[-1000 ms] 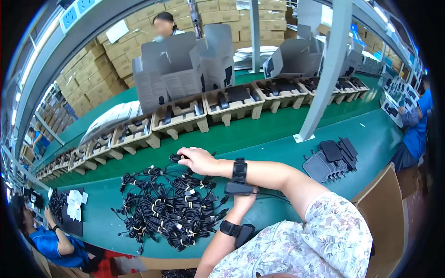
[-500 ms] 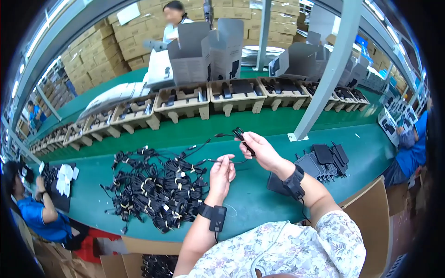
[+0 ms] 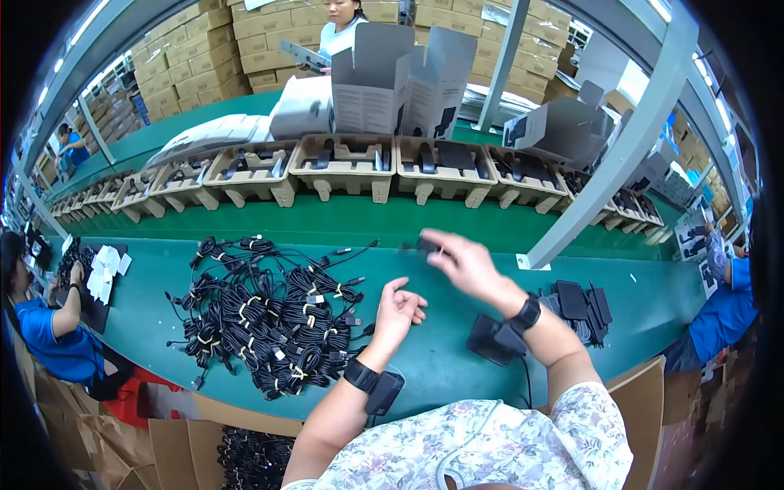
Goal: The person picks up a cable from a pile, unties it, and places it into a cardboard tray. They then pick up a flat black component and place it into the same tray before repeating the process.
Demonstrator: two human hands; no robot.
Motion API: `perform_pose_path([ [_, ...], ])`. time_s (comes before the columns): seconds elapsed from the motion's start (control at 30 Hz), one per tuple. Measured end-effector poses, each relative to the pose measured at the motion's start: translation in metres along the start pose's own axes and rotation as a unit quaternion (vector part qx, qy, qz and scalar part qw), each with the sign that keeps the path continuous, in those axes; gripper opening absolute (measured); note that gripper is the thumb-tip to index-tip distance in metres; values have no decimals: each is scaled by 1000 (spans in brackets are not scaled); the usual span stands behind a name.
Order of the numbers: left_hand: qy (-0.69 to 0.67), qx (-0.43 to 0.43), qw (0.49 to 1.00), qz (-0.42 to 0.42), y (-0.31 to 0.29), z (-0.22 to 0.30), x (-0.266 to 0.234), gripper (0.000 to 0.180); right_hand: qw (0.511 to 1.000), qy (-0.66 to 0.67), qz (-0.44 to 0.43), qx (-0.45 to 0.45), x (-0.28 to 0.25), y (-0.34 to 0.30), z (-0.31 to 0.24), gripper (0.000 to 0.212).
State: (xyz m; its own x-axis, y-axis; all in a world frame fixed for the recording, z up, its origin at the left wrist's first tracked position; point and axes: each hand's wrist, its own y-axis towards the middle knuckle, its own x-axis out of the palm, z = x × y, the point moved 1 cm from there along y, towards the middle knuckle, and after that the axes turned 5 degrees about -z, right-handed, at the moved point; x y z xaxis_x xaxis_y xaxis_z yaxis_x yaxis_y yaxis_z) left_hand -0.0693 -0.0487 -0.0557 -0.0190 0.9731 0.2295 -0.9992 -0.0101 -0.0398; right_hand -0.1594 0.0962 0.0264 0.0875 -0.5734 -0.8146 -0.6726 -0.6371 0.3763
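My right hand point(image 3: 467, 268) is raised over the bench, with its thumb and fingers closed on a small black cable bundle point(image 3: 425, 246) that is smeared by motion. Lower and to its left, my left hand point(image 3: 399, 308) has nothing in it, and its loosely bent fingers stand apart. It is nearest to a large heap of black cables point(image 3: 269, 318), many tied in coils with pale ties and showing metal plugs. Both wrists carry a black strapped device. Beneath my right forearm lies a flat black pad point(image 3: 488, 339).
Cardboard trays point(image 3: 343, 170) holding black parts line a raised ledge beyond the green bench point(image 3: 441, 371). A grey post point(image 3: 608, 155) stands at right, near several dark flat devices point(image 3: 581, 304). Open printed boxes point(image 3: 371, 77) rise behind. People in blue work at both sides.
My left hand has let go of the cable end, and its fingers have spread. My right hand still has the cable bundle and is now moving. The whole view has shifted slightly.
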Motion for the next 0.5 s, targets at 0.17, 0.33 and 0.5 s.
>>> perform_pose_path([
  [0.17, -6, -15, 1000, -7, 1, 0, -4, 32, 985, 69, 104, 119, -38, 88, 41, 35],
  [0.33, 10, -17, 1000, -15, 3, -10, -6, 29, 978, -48, 73, 188, -54, 164, 54, 38],
  [0.5, 0, -3, 1000, -12, 5, -12, -7, 30, 955, -195, -83, 205, -38, 212, 79, 36],
])
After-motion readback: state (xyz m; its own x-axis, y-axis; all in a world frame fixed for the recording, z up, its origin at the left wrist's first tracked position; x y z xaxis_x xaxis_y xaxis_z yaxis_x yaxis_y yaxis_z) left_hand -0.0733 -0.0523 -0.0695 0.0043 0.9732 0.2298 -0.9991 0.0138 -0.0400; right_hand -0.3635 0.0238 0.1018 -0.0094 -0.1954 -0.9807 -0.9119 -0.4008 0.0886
